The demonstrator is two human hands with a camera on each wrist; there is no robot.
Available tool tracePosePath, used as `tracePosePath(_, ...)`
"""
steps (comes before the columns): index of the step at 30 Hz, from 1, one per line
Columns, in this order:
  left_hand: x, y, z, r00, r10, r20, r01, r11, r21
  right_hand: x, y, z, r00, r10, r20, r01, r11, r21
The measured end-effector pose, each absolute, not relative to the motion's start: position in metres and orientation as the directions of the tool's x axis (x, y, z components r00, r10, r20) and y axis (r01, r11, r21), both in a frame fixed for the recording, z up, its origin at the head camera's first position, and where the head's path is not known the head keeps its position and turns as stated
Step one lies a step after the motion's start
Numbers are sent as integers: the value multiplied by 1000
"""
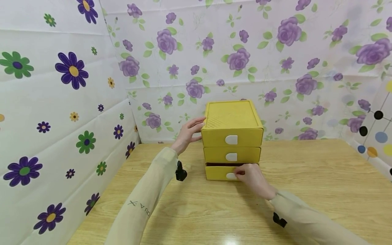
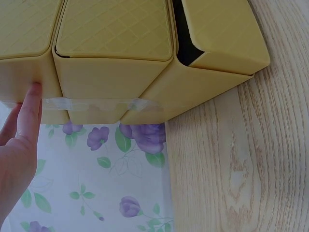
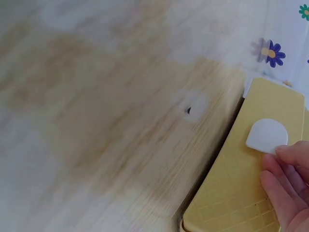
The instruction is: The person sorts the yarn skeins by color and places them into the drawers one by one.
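A yellow three-drawer cabinet (image 1: 231, 115) stands on the table, each drawer front bearing a white handle. Its bottom drawer (image 1: 215, 173) is pulled slightly out, with a dark gap along the top edge; the two drawers above sit closed. With thumb and fingertips, my right hand (image 1: 252, 178) pinches the edge of the bottom drawer's white handle (image 3: 267, 135). Against the cabinet's left side, near the top, rests my left hand (image 1: 188, 132), fingers extended. The left wrist view shows a fingertip touching the cabinet side (image 2: 111, 79), which has clear tape across it.
The wooden table (image 1: 190, 211) extends to both sides and in front of the cabinet. Close behind it hangs a wall cloth (image 1: 208, 64) with purple roses. Another flowered cloth (image 1: 55, 109) borders the left, and one with coloured dots (image 1: 381, 119) the right.
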State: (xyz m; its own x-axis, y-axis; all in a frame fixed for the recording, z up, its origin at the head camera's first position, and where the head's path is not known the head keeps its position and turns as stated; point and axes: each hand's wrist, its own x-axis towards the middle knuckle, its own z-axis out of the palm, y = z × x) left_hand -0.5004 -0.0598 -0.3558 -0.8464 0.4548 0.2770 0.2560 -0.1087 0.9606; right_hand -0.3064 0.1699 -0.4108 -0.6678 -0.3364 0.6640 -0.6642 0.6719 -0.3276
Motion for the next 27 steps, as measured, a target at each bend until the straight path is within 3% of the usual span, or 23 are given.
tracePosePath(5, -493, -60, -353, -837, 463, 292, 269, -117, 956, -311, 170, -411, -677, -312, 667, -652, 674, -347)
tracePosePath(11, -411, -51, -301, -862, 430, 267, 259, -78, 963, -315, 172, -411, -704, -286, 650, -625, 683, -377)
tracePosePath(14, -392, -51, -288, -849, 457, 264, 262, -70, 962, -315, 173, -412, -715, -279, 641, -615, 688, -386)
tracePosePath(20, -388, -51, -286, -845, 475, 246, 252, -52, 966, -314, 174, -411, -738, -275, 616, -600, 685, -413)
tracePosePath(27, -395, -52, -290, -852, 453, 261, 262, -61, 963, -307, 180, -409, -836, -249, 489, -532, 589, -608)
